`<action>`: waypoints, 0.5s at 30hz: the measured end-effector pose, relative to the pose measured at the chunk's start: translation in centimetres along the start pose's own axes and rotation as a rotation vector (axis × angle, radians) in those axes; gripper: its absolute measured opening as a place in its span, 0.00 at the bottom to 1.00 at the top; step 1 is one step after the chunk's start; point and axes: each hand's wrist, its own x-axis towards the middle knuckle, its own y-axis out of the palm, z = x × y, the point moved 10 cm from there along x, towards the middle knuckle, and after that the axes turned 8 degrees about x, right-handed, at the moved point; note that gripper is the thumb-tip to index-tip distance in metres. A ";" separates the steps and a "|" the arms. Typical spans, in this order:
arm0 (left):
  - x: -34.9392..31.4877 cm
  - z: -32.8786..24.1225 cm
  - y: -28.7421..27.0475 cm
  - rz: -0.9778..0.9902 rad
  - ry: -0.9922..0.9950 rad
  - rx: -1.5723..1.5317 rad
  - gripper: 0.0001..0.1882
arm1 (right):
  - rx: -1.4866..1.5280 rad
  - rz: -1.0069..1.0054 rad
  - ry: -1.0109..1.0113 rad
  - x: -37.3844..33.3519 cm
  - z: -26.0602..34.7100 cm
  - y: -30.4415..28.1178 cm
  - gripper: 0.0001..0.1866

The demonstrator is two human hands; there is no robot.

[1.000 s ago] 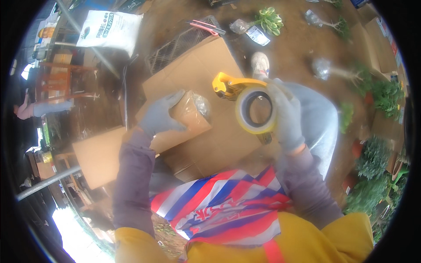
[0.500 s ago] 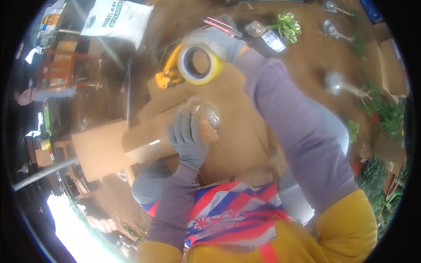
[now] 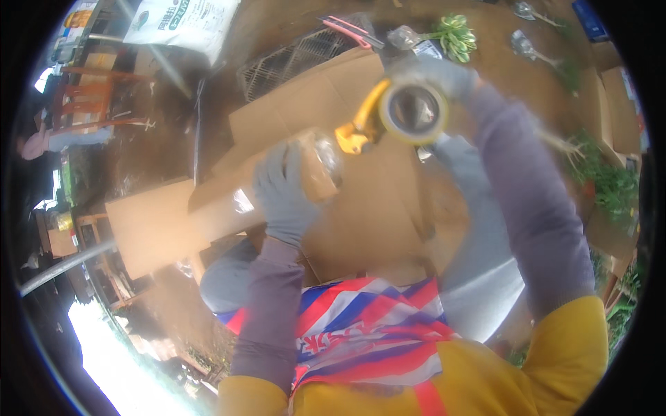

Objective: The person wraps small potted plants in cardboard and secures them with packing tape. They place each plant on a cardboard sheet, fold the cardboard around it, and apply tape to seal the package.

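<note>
My left hand (image 3: 283,197), in a grey glove, is closed over the right end of a long folded cardboard box (image 3: 225,201), fingers pressing on its top. Clear plastic (image 3: 326,161) sticks out of or lies on that end of the box; which of the two I cannot tell. My right hand (image 3: 440,76), also gloved and blurred, grips a tape dispenser (image 3: 355,137) from behind. Its roll of packing tape (image 3: 416,112) faces me, and the yellow cutter end points left toward the box. No strip of tape between dispenser and box can be made out.
Flattened cardboard (image 3: 374,229) lies beneath the box, over my lap. Beyond it are a dark plastic crate (image 3: 291,66), pink-handled scissors or cutters (image 3: 347,31) and a leafy plant (image 3: 456,38). A white sack (image 3: 184,28) lies at the far left; bagged-root seedlings (image 3: 531,48) lie far right.
My right hand has carried the tape dispenser to the right and slightly nearer. My left hand remains on the box end, shifted a little left.
</note>
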 end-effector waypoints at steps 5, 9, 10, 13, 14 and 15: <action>3.0 2.1 1.2 0.139 0.024 -0.144 0.63 | 0.786 -0.423 0.379 -12.9 4.8 7.0 0.24; 3.6 3.0 2.2 0.257 0.005 -0.156 0.66 | 0.931 -0.711 0.709 -17.7 10.0 16.4 0.22; 3.5 3.2 2.4 0.295 -0.010 -0.155 0.66 | 0.788 -0.741 0.802 -17.8 11.0 18.3 0.21; 3.2 3.5 3.4 0.401 -0.048 -0.195 0.66 | 0.757 -0.766 0.631 -13.3 13.4 22.1 0.17; 3.3 3.5 3.5 0.408 -0.042 -0.235 0.65 | 0.617 -0.726 0.597 -11.0 13.4 22.5 0.17; 3.2 3.7 4.1 0.456 -0.056 -0.207 0.66 | 0.633 -0.761 0.596 -9.1 12.8 23.1 0.16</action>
